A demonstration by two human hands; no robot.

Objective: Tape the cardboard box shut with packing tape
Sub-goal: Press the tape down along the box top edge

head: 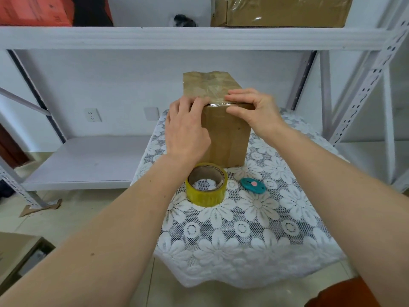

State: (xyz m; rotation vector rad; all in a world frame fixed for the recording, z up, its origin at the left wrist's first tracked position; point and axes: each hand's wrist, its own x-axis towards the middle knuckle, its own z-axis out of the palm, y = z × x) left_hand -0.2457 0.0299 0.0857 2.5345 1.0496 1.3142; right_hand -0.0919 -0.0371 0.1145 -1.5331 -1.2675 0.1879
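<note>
The cardboard box (225,129) stands upright on a small table covered with a white lace cloth (254,218), toward its far edge. Clear tape (218,94) runs over the top flaps and shines where it folds over the near top edge.

Both hands are on that edge. The left hand (186,131) lies against the box's left upper corner, fingers fairly straight and pressed flat to the cardboard — holding nothing, only pressing. The right hand (250,109) straddles the near edge: its fingers lie flat across the taped top while the thumb presses the front face just below, so the edge sits between them in a loose pinch.

In front of the box, nearer the viewer, the roll of packing tape (207,187) lies flat on the cloth, yellowish with a brown core. Just to its right lies a small teal cutter (252,185) with a pink button, apart from the roll.

Behind the table stands white metal shelving (177,37) — on its upper shelf sit a red box (35,9) and a taped brown carton (281,11).
</note>
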